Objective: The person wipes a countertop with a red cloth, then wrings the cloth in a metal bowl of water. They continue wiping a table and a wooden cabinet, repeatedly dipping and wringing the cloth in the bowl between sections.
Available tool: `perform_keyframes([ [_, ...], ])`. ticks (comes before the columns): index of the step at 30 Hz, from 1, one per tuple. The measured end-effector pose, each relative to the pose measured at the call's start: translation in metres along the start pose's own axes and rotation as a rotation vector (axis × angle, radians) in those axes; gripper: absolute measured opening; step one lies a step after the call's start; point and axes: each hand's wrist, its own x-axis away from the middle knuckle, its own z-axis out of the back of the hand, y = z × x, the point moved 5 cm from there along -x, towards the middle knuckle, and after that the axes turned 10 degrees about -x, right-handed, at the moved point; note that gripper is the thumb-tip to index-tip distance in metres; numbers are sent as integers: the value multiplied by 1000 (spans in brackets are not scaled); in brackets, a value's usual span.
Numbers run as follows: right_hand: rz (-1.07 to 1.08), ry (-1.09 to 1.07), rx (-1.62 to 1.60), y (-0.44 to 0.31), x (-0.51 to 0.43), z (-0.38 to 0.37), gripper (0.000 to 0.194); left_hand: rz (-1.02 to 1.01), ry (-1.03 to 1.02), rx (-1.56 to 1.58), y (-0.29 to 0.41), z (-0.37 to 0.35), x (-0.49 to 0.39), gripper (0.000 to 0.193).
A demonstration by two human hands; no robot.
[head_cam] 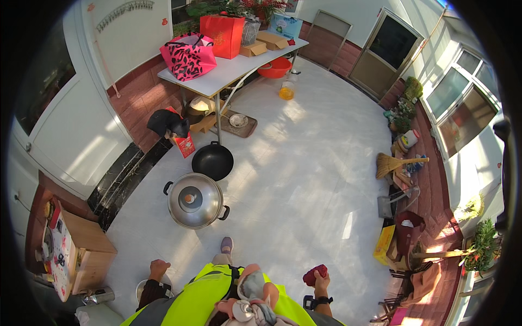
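Observation:
My right hand (322,281) is closed on a dark red crumpled cloth (315,274), out to the right of my body above the pale floor. On the other side my left hand (159,269) hangs with its fingers curled; nothing shows in it. Beneath that wrist, a round metal vessel (140,290) is partly hidden by the sleeve. In front of me stands a large steel pan with a domed lid (195,200) and black side handles. Just beyond it lies a black wok (212,161), close to a leg of the long table (244,67).
A wooden cabinet (91,248) stands at the left. Bags, boxes and a red basin (275,67) are at the long table. A jar of yellow liquid (286,92) stands on the floor. Along the right wall are a straw broom (389,165), a yellow box (383,244) and a dark red bin (410,228).

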Motion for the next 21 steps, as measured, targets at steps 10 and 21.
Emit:
perform_keyframes([
  [10, 22, 14, 274, -63, -105, -114, 36, 269, -151, 318, 140, 28, -161, 29],
  [21, -119, 220, 411, -88, -194, -105, 39, -53, -50, 238, 394, 47, -352, 18],
])
